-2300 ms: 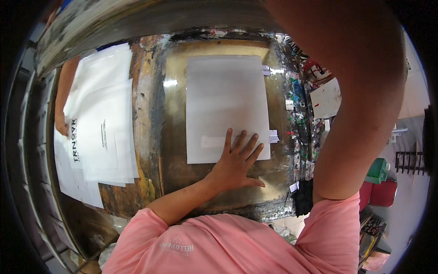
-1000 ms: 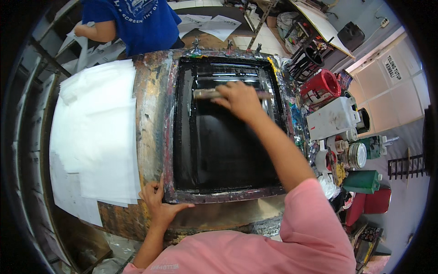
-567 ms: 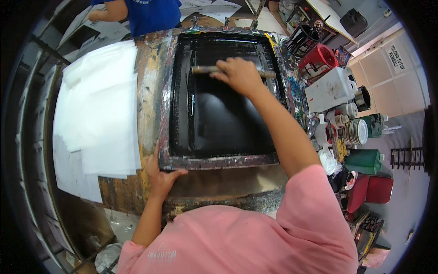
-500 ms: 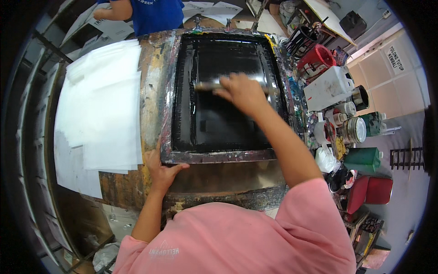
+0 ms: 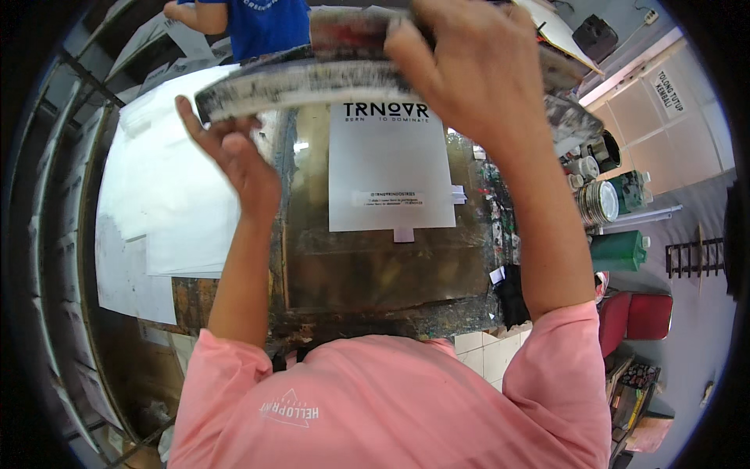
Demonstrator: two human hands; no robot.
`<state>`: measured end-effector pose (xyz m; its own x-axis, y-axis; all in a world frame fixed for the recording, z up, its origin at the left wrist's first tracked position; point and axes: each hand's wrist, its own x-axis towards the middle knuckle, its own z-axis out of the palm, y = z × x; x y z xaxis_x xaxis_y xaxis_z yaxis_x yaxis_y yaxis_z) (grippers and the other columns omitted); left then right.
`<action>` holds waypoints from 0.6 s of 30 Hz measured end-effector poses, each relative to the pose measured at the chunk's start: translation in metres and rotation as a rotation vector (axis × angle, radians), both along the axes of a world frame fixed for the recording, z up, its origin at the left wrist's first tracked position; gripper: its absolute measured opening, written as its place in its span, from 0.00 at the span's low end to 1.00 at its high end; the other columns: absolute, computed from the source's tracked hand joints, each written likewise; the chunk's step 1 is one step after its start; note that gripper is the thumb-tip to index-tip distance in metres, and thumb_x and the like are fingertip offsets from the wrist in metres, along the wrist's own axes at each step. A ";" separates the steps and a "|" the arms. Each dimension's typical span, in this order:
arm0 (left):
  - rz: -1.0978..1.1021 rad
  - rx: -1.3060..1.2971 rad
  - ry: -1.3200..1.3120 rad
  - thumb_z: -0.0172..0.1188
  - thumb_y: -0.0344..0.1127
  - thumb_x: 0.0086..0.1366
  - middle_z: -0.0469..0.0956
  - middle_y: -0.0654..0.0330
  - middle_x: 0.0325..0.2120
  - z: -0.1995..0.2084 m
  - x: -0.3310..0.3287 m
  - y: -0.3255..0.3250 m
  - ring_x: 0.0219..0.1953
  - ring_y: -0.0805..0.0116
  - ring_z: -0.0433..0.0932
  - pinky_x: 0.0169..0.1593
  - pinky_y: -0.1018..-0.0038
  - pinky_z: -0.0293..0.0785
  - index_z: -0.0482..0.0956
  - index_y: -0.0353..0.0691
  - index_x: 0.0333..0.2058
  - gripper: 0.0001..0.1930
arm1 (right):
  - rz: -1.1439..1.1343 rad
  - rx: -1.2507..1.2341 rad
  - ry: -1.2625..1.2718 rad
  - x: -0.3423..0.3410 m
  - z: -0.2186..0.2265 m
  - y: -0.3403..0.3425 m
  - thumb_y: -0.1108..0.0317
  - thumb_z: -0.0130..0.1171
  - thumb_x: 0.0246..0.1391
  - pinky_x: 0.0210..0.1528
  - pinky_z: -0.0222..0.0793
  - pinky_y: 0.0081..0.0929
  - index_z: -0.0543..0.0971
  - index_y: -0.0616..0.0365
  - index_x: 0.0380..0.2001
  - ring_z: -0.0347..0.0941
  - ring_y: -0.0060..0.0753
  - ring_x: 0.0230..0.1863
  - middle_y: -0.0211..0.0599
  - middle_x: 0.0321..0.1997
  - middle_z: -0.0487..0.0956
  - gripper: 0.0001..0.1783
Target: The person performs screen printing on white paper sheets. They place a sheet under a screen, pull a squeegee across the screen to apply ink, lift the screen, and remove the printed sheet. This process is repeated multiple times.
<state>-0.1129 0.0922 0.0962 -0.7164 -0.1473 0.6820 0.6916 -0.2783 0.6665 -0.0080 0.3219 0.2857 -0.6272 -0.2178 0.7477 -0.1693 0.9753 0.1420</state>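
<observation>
A screen-printing frame (image 5: 301, 84) is tilted up, its ink-stained near rail raised close to the view. Below that rail's left end is my left hand (image 5: 234, 160), one finger stretched out and the others bent; whether it touches the rail I cannot tell. My right hand (image 5: 476, 66), somewhat blurred, is closed around a stained wooden squeegee (image 5: 351, 33) at the raised rail; the fingertips' far side is hidden. Under the frame, a white sheet (image 5: 391, 160) with black printing lies on the brown table (image 5: 375, 273). The frame hides the sheet's far end.
A stack of white sheets (image 5: 183, 172) covers the table's left side. Green jugs (image 5: 617, 250), stacked lids (image 5: 598, 203) and a dark can (image 5: 605, 148) stand to the right, with a red chair (image 5: 641, 315) lower down. Someone in a blue shirt (image 5: 269, 27) stands beyond the table.
The frame, flat on the table before, has swung up and uncovered the printed sheet. My right hand has risen with the squeegee from the black mesh. My left hand has moved up and left.
</observation>
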 end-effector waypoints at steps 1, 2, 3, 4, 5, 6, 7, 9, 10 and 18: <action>0.041 -0.073 -0.002 0.57 0.44 0.82 0.78 0.54 0.50 -0.013 -0.027 0.013 0.46 0.68 0.81 0.53 0.68 0.78 0.59 0.32 0.71 0.30 | 0.015 -0.018 0.012 -0.007 0.008 0.002 0.51 0.53 0.68 0.40 0.69 0.43 0.80 0.58 0.23 0.70 0.37 0.23 0.38 0.20 0.77 0.25; -0.024 -0.153 -0.125 0.53 0.41 0.85 0.78 0.55 0.47 -0.030 -0.052 0.026 0.43 0.68 0.82 0.49 0.68 0.80 0.58 0.34 0.70 0.26 | 0.029 -0.036 0.025 -0.015 0.015 0.004 0.51 0.51 0.67 0.38 0.68 0.42 0.80 0.57 0.20 0.68 0.35 0.19 0.37 0.18 0.77 0.26; -0.062 -0.217 -0.408 0.60 0.37 0.81 0.80 0.51 0.51 -0.049 -0.076 0.038 0.41 0.67 0.85 0.45 0.69 0.82 0.71 0.33 0.61 0.18 | 0.036 -0.100 -0.023 -0.019 0.019 0.006 0.52 0.51 0.67 0.37 0.68 0.43 0.80 0.58 0.20 0.68 0.36 0.19 0.38 0.18 0.77 0.26; -0.076 -0.474 -0.327 0.63 0.38 0.79 0.80 0.50 0.51 -0.070 -0.097 0.050 0.43 0.63 0.85 0.47 0.66 0.82 0.75 0.33 0.58 0.17 | 0.040 -0.121 -0.049 -0.024 0.022 0.008 0.52 0.51 0.67 0.38 0.68 0.43 0.80 0.58 0.21 0.69 0.37 0.20 0.39 0.18 0.77 0.26; -0.072 -0.753 -0.409 0.66 0.39 0.77 0.81 0.49 0.51 -0.088 -0.117 0.061 0.45 0.59 0.85 0.49 0.63 0.82 0.80 0.33 0.55 0.16 | 0.041 -0.119 -0.066 -0.027 0.024 0.011 0.52 0.51 0.68 0.38 0.68 0.43 0.80 0.58 0.22 0.69 0.38 0.21 0.40 0.19 0.78 0.25; 0.067 -0.861 -0.190 0.67 0.39 0.75 0.81 0.48 0.51 -0.105 -0.135 0.072 0.47 0.56 0.84 0.50 0.61 0.82 0.82 0.34 0.53 0.16 | 0.042 -0.116 -0.084 -0.031 0.026 0.014 0.52 0.51 0.68 0.38 0.68 0.43 0.80 0.58 0.23 0.70 0.39 0.22 0.40 0.20 0.78 0.25; 0.210 -0.986 -0.052 0.68 0.39 0.74 0.80 0.47 0.52 -0.118 -0.150 0.083 0.48 0.52 0.84 0.51 0.58 0.81 0.83 0.35 0.52 0.15 | 0.047 -0.113 -0.097 -0.035 0.027 0.017 0.51 0.51 0.68 0.39 0.68 0.43 0.80 0.59 0.24 0.70 0.40 0.23 0.41 0.21 0.78 0.25; 0.325 -1.245 0.081 0.70 0.40 0.71 0.81 0.45 0.53 -0.137 -0.163 0.096 0.55 0.45 0.80 0.54 0.52 0.77 0.89 0.37 0.47 0.13 | 0.047 -0.108 -0.123 -0.042 0.030 0.024 0.51 0.51 0.69 0.39 0.69 0.44 0.81 0.59 0.26 0.71 0.42 0.25 0.43 0.23 0.79 0.25; 0.264 -1.214 0.048 0.70 0.40 0.72 0.82 0.47 0.49 -0.140 -0.167 0.101 0.51 0.48 0.81 0.51 0.54 0.77 0.89 0.37 0.45 0.12 | 0.048 -0.106 -0.137 -0.046 0.032 0.028 0.51 0.51 0.69 0.40 0.69 0.44 0.81 0.59 0.27 0.71 0.43 0.25 0.43 0.24 0.79 0.25; 0.027 -0.787 -0.242 0.67 0.38 0.76 0.80 0.55 0.21 -0.082 -0.145 0.041 0.22 0.69 0.74 0.31 0.70 0.71 0.86 0.34 0.40 0.11 | 0.032 -0.118 -0.206 -0.056 0.045 0.046 0.49 0.51 0.72 0.42 0.69 0.44 0.82 0.61 0.35 0.75 0.51 0.33 0.49 0.30 0.81 0.25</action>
<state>-0.2581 0.1335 0.0146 -0.8601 0.2900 0.4197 0.5033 0.3477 0.7911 -0.0645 0.3681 0.3308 -0.7636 -0.1585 0.6260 -0.2140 0.9767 -0.0137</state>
